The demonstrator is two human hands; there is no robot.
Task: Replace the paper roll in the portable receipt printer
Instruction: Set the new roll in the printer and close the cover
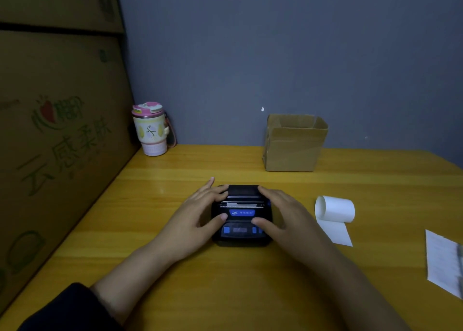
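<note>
A small black receipt printer (241,215) with a blue label and blue buttons lies flat on the yellow wooden table (175,268). A strip of white paper shows at its slot. My left hand (198,213) rests on the printer's left side, thumb on the front panel and fingers over the top edge. My right hand (283,215) holds the right side the same way. A white paper roll (334,209), nearly hollow, lies to the right with its tail unrolled toward me.
An open cardboard box (294,142) stands at the back against the grey wall. A pink-lidded tumbler (151,129) sits at the back left. Large cartons (57,130) wall off the left. A loose printed slip (442,263) lies at the right edge.
</note>
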